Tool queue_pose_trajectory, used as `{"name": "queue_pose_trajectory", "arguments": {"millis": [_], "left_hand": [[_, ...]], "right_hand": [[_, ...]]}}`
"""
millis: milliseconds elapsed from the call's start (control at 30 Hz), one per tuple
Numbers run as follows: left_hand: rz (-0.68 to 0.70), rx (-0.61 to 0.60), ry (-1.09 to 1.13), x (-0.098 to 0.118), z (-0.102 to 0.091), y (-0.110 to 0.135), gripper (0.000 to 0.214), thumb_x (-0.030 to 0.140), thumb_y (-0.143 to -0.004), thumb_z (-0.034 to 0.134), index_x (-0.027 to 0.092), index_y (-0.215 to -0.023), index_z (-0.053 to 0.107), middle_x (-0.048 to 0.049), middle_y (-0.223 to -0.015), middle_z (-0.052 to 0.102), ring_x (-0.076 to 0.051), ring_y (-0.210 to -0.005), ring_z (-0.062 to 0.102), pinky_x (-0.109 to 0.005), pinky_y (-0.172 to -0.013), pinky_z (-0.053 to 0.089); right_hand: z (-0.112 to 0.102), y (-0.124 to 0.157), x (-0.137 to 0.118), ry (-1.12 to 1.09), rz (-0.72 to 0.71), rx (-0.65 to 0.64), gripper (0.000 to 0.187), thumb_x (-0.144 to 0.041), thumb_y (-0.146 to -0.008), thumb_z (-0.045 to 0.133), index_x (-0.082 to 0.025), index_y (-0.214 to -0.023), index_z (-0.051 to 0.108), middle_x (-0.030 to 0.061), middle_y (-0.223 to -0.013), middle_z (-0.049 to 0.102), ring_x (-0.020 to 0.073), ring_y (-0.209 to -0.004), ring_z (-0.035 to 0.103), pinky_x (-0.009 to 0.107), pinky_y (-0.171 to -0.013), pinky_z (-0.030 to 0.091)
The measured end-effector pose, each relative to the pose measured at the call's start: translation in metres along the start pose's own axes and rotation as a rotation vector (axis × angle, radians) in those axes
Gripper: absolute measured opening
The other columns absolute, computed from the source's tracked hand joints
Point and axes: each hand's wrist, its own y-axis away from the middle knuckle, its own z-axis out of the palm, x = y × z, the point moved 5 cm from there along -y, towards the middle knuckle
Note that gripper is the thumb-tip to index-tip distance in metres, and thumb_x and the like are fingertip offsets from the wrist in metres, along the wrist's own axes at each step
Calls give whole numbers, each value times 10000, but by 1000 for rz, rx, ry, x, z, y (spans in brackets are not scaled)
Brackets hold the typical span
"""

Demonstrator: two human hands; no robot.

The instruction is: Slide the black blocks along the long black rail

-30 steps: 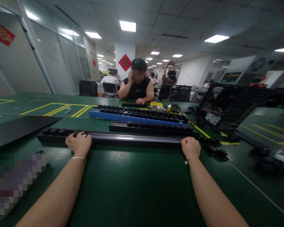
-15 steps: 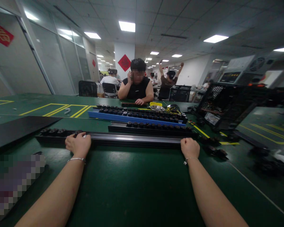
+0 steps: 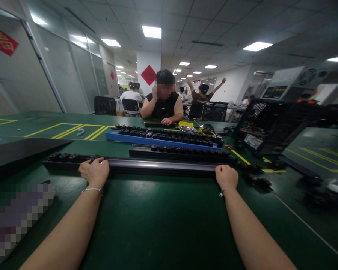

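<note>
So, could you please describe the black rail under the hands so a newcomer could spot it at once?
On the green table, find the blue rail, then come back towards the camera. The black rail is the nearest one, with the left hand and right hand on it. Unlike its neighbours, mostly lined with dark round parts, it is bare and shiny between the hands.

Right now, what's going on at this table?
The person's left hand and right hand hold a long black rail on the green table. Small black parts sit at its left end; a shiny stretch runs between the hands. Beyond lie a blue rail and another black rail. Across the table, someone sits with one hand on it.
</note>
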Motion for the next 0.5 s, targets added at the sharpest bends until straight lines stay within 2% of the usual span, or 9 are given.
{"name": "queue_pose_trajectory", "arguments": {"millis": [500], "left_hand": [[4,-19,-11,12,-6,13,362,329,-755,500,209,-1036,695,-147,-1225,454,-351,-1194,369,-465,-992,327]], "right_hand": [[0,0,-2,29,-6,-13,426,-231,-870,316,-110,-761,710,125,-842,671,187,-709,542,320,-693,316]]}}
